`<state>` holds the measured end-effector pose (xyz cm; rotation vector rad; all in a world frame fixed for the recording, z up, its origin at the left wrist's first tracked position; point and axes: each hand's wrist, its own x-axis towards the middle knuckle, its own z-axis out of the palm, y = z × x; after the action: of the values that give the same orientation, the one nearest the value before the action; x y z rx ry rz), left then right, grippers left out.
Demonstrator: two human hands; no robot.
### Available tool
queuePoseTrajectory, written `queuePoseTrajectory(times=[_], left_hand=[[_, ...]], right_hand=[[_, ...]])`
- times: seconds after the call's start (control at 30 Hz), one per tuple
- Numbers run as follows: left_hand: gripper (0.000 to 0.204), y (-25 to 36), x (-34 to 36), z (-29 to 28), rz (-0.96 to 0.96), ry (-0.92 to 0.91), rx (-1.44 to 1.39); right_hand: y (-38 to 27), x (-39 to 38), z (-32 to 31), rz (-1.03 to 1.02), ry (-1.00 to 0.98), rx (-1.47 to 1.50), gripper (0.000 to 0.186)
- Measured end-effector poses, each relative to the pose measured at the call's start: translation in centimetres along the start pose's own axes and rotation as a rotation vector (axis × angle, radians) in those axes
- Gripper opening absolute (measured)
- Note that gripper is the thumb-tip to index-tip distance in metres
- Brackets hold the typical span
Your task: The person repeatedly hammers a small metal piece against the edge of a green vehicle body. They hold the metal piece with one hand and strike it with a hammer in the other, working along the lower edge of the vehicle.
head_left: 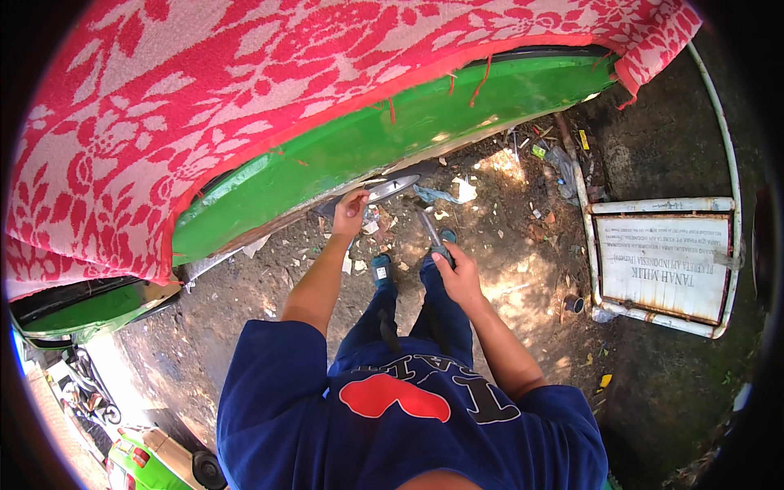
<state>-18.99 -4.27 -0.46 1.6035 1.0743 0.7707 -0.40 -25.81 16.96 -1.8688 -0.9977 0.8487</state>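
Observation:
My right hand (459, 273) is wrapped round a slim hand tool (430, 226) with a dark handle and a narrow grey metal end, pointing away from me; its exact kind is unclear. Left of it, my left hand (351, 211) is closed with curled fingers, and whatever it may pinch is too small to make out. That hand is close to the lower edge of a green car body (327, 163). Beside its fingers, a grey wheel (394, 188) shows partly beneath the car. A red and pink floral blanket (269, 82) covers the car's upper part.
Paper scraps and rubble litter the dirt ground (506, 269) round my feet. A rusty white metal frame with a sign panel (661, 265) lies at the right, near a short dark pipe (574, 304). Behind me at the lower left stand another green vehicle (135, 461) and a motorcycle (91, 396).

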Motion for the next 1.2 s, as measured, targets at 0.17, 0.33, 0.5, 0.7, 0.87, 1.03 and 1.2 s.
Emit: queuePoseTrajectory(times=[0.17,0.33,0.5,0.7,0.87,1.03,1.2], left_hand=[[0.01,0.1,0.0,0.2,0.063,0.018,-0.023],[0.011,0.2,0.1,0.2,0.062,0.025,-0.017],[0.011,0.3,0.3,0.2,0.007,0.016,0.032],[0.011,0.0,1.4,0.7,-0.007,0.031,0.069],[0.012,-1.7,2.1,0.6,-0.012,0.055,-0.025],[0.027,-2.8,0.9,1.6,-0.368,0.07,0.288],[0.016,-4.0,-2.1,0.3,0.021,0.093,-0.05]], right_hand=[[0.2,-0.1,-0.1,0.0,-0.003,-0.009,0.028],[0.0,0.0,-0.2,-0.01,0.004,-0.015,0.028],[0.1,0.2,0.1,-0.018,0.005,-0.032,0.03],[-2.3,2.2,3.0,-0.236,0.028,0.05,0.035],[-4.6,3.6,4.6,-0.471,-0.164,-0.169,0.045],[-0.8,5.4,5.2,-0.357,-0.202,-0.409,0.048],[-2.4,3.0,3.7,-0.399,-0.282,-0.271,0.047]])
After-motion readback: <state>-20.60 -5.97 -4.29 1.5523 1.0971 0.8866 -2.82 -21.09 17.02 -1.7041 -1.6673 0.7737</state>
